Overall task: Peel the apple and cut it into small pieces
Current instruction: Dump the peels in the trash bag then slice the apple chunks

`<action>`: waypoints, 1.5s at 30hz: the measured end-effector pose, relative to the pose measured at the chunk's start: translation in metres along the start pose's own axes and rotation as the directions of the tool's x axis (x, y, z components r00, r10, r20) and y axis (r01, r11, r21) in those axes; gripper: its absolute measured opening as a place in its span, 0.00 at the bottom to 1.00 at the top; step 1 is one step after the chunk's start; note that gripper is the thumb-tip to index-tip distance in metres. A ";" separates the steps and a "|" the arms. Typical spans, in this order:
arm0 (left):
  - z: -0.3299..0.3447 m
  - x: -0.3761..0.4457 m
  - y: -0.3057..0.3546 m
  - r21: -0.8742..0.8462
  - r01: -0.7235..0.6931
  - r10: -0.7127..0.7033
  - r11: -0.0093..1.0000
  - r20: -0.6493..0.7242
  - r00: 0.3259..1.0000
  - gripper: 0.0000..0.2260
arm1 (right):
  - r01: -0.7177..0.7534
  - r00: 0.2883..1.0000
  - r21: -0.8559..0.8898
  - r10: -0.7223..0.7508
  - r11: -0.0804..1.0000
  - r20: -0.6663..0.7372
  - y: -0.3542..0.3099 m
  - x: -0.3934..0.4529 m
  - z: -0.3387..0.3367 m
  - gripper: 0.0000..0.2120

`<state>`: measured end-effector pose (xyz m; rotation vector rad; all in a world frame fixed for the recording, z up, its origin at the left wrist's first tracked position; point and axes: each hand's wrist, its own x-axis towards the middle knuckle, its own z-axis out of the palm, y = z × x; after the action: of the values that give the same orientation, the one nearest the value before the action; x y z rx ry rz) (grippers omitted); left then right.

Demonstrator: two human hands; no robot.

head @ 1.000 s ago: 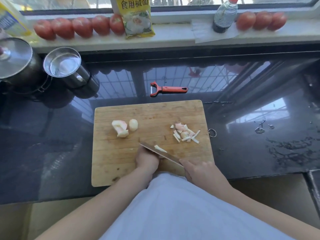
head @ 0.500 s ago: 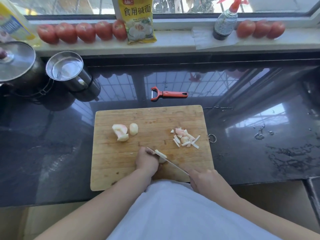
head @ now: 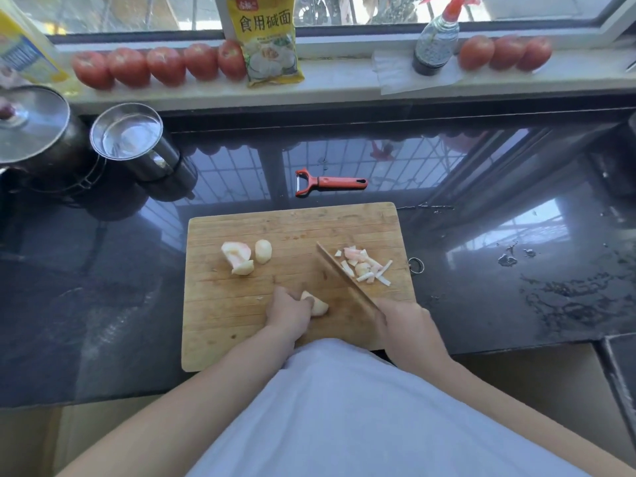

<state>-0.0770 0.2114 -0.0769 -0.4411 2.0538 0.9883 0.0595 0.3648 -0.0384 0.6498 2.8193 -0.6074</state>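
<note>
Lowest in the frame, a white garment [head: 344,407] filling the bottom centre, a bare forearm running up from each side of it. Just above, left hand [head: 290,311] at lower centre, fingers curled down over a peeled apple chunk [head: 318,306] and pressing it onto the wooden cutting board [head: 241,325]; fingertips hidden beneath the hand. To its right, right hand [head: 404,323] wrapped in a closed fist round the knife [head: 344,277] handle, which is covered by the palm. Blade slanting up and to the left across the board, its edge beside a heap of small apple pieces [head: 364,266] at the board's right side; cannot tell whether blade touches them. Well apart on the board's left half, two larger apple chunks [head: 241,258], one showing a pinkish patch, the smaller one just beside it. A small metal ring [head: 415,265] on the dark glossy counter [head: 103,304], at the board's right edge. Beyond the board's far edge, an orange peeler [head: 330,182] lying flat, head to the left. At upper left, a steel cup [head: 127,136] next to a lidded pot [head: 31,129]. Farthest off, along the windowsill [head: 344,87] across the top: five tomatoes [head: 158,65] left of a yellow packet [head: 268,39], then a spray bottle [head: 435,43], and three more tomatoes [head: 506,51] at upper right.
</note>
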 end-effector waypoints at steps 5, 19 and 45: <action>-0.042 -0.014 0.037 -0.126 -0.297 0.251 0.946 -0.292 0.923 0.05 | 0.239 0.951 -0.188 -0.269 0.953 -0.155 0.053 -0.008 -0.021 0.15; 0.029 -0.016 0.094 0.614 -0.778 0.423 0.134 0.675 0.605 0.13 | 0.298 0.849 -0.455 -0.451 0.839 -0.276 0.065 -0.025 -0.011 0.18; -0.022 0.024 0.102 0.513 -0.526 0.564 0.679 0.095 0.820 0.09 | 0.303 0.914 -0.210 -0.345 0.930 -0.212 0.053 -0.038 -0.001 0.22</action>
<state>-0.1637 0.2597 -0.0369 0.4728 2.4661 0.6803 0.1170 0.3939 -0.0460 0.2344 3.1992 -0.3411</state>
